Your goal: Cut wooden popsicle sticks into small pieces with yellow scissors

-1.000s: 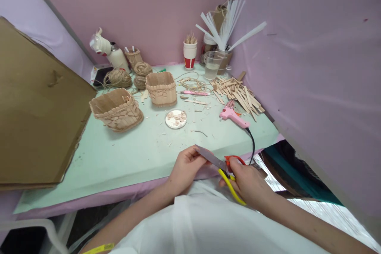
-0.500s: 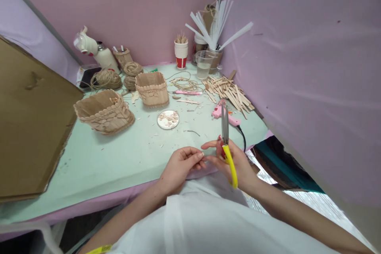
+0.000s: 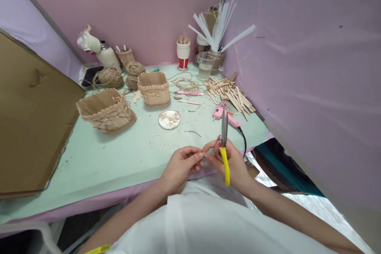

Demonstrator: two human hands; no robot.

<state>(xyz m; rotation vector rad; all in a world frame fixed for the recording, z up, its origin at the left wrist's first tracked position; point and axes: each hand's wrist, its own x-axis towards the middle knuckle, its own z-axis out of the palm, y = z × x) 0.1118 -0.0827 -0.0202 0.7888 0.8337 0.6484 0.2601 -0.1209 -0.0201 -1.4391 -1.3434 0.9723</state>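
My left hand (image 3: 182, 166) is closed in a pinch near the table's front edge; whatever is between its fingertips is too small to make out. Touching those fingertips are the thumb and index finger of my right hand (image 3: 235, 164). Scissors (image 3: 224, 129) with a yellow and red handle hang on my right hand, their closed blades pointing away from me. Beyond my hands, a round white dish (image 3: 169, 119) holds small wood chips. A pink glue gun (image 3: 228, 116) lies past the scissors, partly covered by the blades.
Two wooden baskets (image 3: 154, 90) stand on the left half of the table. Twine balls (image 3: 108, 78), a paper cup of sticks (image 3: 183, 53) and a plastic cup of liquid (image 3: 205, 66) stand behind. Flat wooden sticks (image 3: 230, 93) are heaped right. Cardboard (image 3: 32, 119) stands at the left edge.
The scissors have swung from pointing at my left fingers to pointing away, their blades now closed. My right thumb and index finger have come to my left fingertips. The view shifted slightly.
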